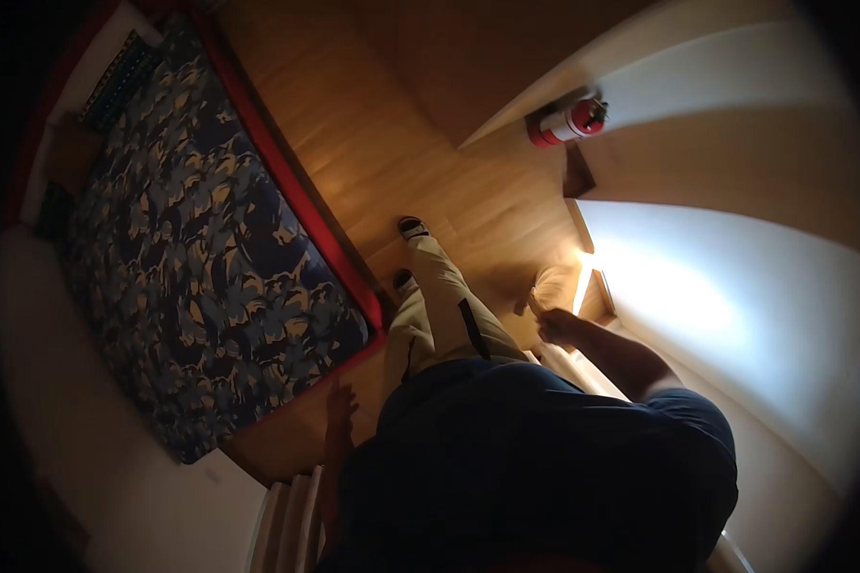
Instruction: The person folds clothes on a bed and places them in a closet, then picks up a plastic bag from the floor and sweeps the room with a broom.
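My left hand (341, 401) hangs low beside my left leg, near the corner of the bed, with its fingers apart and nothing in them. Out to the right, my right hand (556, 327) is closed around a small, thin object (533, 294), too dim and small to make out. That hand is over the wooden floor (354, 124), close to a bright strip of light by the wall. Below me show my light trousers (444, 296) and dark shoes.
A bed with a dark patterned cover (201, 258) and red edge (306, 215) fills the left side. A red fire extinguisher (566, 124) is at the upper right by the wall. White wall (736, 286) runs down the right. Pale stacked edges (291, 516) show at the bottom left.
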A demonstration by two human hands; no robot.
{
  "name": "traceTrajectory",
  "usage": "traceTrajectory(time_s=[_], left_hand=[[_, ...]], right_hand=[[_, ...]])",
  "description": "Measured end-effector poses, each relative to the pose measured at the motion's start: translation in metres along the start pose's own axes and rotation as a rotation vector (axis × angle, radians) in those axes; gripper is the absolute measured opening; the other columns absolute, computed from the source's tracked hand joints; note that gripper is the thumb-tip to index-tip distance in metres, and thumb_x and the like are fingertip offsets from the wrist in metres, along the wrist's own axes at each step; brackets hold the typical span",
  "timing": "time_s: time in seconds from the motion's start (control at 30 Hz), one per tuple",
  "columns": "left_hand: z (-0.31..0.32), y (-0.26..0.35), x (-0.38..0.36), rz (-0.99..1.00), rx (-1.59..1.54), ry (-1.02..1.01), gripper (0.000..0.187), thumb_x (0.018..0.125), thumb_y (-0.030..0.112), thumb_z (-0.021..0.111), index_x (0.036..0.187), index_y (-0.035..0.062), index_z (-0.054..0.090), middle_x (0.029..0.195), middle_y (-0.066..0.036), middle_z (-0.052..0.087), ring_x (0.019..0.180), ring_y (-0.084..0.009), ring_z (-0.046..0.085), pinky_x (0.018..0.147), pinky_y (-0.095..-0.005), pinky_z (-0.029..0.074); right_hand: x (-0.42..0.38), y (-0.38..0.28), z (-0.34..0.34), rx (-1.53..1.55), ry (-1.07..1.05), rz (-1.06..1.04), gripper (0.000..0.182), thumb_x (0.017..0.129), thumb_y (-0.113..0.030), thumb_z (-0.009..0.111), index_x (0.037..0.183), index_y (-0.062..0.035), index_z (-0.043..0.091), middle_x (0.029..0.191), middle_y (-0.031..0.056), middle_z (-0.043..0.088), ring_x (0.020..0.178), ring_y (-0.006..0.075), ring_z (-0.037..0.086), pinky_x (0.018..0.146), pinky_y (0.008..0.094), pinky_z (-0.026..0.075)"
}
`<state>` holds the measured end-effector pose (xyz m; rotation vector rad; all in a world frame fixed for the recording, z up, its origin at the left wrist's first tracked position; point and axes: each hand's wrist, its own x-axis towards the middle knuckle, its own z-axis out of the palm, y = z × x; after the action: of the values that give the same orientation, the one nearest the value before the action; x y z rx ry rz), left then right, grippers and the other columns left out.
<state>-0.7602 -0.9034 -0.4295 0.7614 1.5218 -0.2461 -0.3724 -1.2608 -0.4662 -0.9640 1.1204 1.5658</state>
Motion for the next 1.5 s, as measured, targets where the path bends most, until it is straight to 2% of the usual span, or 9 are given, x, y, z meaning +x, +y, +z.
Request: traceTrajectory(time_s=[0.2,0.23,0.43,0.7,0.8,0.97,1.13,1.33,1.5], left_hand=[[0.018,0.05,-0.024,-0.067,-0.045,0.19,0.058,0.078,0.017,0.048,0.13,0.0159,0.024,0.079,0.001,0.048,0.069,-0.0098,0.047,0.06,-0.0284,0.04],[0.026,0.063,-0.028,-0.076,-0.037,0.251,0.059,0.077,0.017,0.048,0.131,0.0156,0.023,0.075,0.002,0.047,0.066,-0.0083,0.046,0.058,-0.0273,0.04],[0.051,0.074,-0.012,0.013,0.0,0.169,0.054,0.078,0.018,0.048,0.129,0.0138,0.028,0.076,0.003,0.047,0.065,-0.0063,0.044,0.054,-0.0242,0.039],[0.069,0.075,-0.022,-0.053,-0.15,0.233,0.053,0.079,0.018,0.047,0.128,0.0171,0.029,0.088,0.001,0.049,0.074,-0.0105,0.045,0.061,-0.0281,0.039],[0.078,0.07,-0.02,-0.097,-0.183,0.217,0.053,0.079,0.018,0.047,0.128,0.0192,0.029,0.091,0.001,0.05,0.074,-0.011,0.045,0.061,-0.0285,0.039],[0.088,0.069,-0.01,-0.093,-0.272,0.217,0.051,0.079,0.018,0.049,0.127,0.0194,0.032,0.084,0.005,0.05,0.067,-0.0077,0.044,0.055,-0.0253,0.038],[0.087,0.085,-0.003,-0.033,-0.269,0.197,0.053,0.08,0.021,0.049,0.129,0.0212,0.028,0.099,-0.001,0.049,0.086,-0.0169,0.048,0.068,-0.0336,0.04],[0.069,0.087,-0.017,0.027,-0.313,0.319,0.051,0.079,0.018,0.05,0.127,0.022,0.032,0.088,0.003,0.05,0.072,-0.0095,0.045,0.058,-0.028,0.039],[0.069,0.073,-0.021,-0.097,-0.339,0.32,0.052,0.078,0.017,0.05,0.127,0.0234,0.032,0.085,0.003,0.049,0.069,-0.01,0.044,0.056,-0.0289,0.039]], right_hand=[[0.138,-0.118,0.19,-0.087,-0.499,-0.11,0.015,0.076,-0.015,0.048,0.063,-0.0091,0.045,0.054,0.0048,0.043,0.041,0.0163,0.041,0.034,0.0289,0.034],[0.133,-0.126,0.251,-0.066,-0.13,-0.241,0.012,0.074,-0.012,0.048,0.063,-0.0076,0.045,0.053,0.0053,0.043,0.044,0.0171,0.043,0.037,0.0282,0.035],[0.153,-0.243,0.431,-0.136,-0.485,-0.229,0.019,0.07,-0.011,0.049,0.053,-0.0053,0.044,0.047,0.0099,0.045,0.043,0.0216,0.045,0.042,0.0295,0.036],[0.072,-0.231,0.385,-0.971,-0.147,-0.596,0.013,0.071,-0.003,0.049,0.08,-0.0043,0.039,0.053,0.0072,0.039,0.038,0.0186,0.041,0.03,0.0331,0.036],[-0.004,-0.184,0.325,-1.36,-0.02,-0.498,0.056,0.072,-0.003,0.051,0.118,-0.0029,0.02,0.061,0.0092,0.042,0.041,0.0166,0.046,0.031,0.03,0.037],[-0.104,-0.152,0.329,-1.425,-0.002,-0.09,0.048,0.07,-0.003,0.054,0.113,-0.0037,0.033,0.059,0.0071,0.046,0.037,0.0147,0.046,0.033,0.0275,0.037],[0.015,-0.162,0.326,-1.395,-0.2,0.333,0.007,0.061,-0.003,0.057,0.067,-0.0012,0.053,0.052,0.0096,0.049,0.04,0.0146,0.048,0.034,0.0255,0.034],[0.131,-0.249,0.407,-1.275,0.246,0.13,0.009,0.064,-0.001,0.059,0.062,0.0031,0.051,0.053,0.012,0.046,0.041,0.018,0.044,0.033,0.0304,0.032],[0.108,-0.326,0.547,-2.044,0.3,-0.292,0.02,0.061,-0.006,0.062,0.078,0.0026,0.055,0.063,0.0144,0.054,0.051,0.0222,0.054,0.039,0.0348,0.044]])
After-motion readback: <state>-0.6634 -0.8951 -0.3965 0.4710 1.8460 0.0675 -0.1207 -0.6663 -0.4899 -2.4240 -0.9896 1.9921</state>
